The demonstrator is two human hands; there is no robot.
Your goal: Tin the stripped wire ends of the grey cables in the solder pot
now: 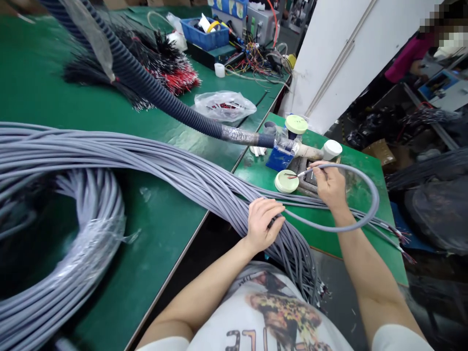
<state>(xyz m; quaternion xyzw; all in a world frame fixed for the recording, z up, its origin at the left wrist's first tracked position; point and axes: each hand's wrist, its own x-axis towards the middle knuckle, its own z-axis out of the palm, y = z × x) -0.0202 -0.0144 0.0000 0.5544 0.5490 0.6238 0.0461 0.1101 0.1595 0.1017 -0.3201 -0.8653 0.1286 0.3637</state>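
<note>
So, what lies furthest left of the fingers?

Well left of them, a coil of grey cable (pixel 93 219) bound in clear plastic film rests on a green workbench (pixel 153 234). Beyond the fingers, a black corrugated conduit (pixel 146 85) slants across the bench toward a blue block (pixel 280 158).

And the left hand (pixel 263 225)?

It lies on a long bundle of grey cables (pixel 175 170) that runs from the coil's side of the bench and hangs over its edge. Its fingers (pixel 272 214) sit close together, curled over the top of the bundle.

What's just right of those fingers?

A round pale-green disc (pixel 286 181) on a second green bench (pixel 387 258), directly left of the right hand's fingertips. Thin red and black wires (pixel 292 175) stick out from a stripped cable end and reach over the disc.

How's the right hand (pixel 329 186) set?

Its thumb and forefinger pinch a single grey cable (pixel 373 204) just behind that stripped end, with the other fingers curled below.

Where does that cable go?

Right of the fingers, it arcs round in a loop and comes back toward the bundle. Farther right, loose cable ends (pixel 404 239) fan out past the bench's edge.
</note>
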